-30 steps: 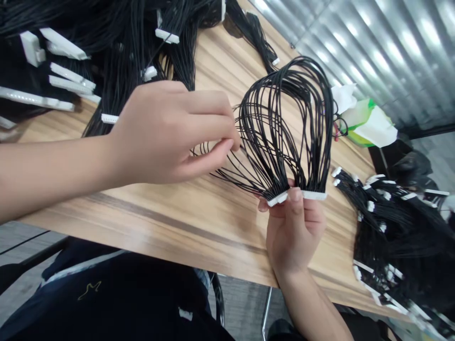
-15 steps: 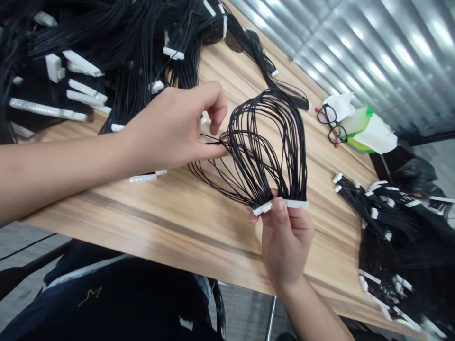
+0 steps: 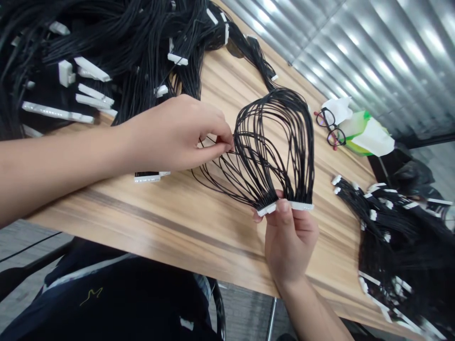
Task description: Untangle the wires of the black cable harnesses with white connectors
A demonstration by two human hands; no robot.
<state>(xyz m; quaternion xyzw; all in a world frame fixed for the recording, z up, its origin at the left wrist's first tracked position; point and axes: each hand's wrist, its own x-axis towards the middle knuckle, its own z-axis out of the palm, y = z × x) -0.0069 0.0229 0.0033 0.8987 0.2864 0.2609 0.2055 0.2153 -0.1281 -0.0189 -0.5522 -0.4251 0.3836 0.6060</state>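
The left hand [image 3: 174, 135] pinches a few strands, how many is hard to tell, between thumb and fingertips; a light pinch avoids tangling. Mid-frame, the thin black wire loop [image 3: 273, 137] runs upward, lengthwise, from white plastic connectors [image 3: 284, 207] gripped in the right hand [image 3: 289, 244].

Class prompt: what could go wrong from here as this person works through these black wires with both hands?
The left hand is pinching thin wires while the right hand grips their white connectors, so a hard pull could strain the wires at the connectors. The loops could also snag on the heap of harnesses nearby. A loose connector beneath the left forearm could get knocked out of place.
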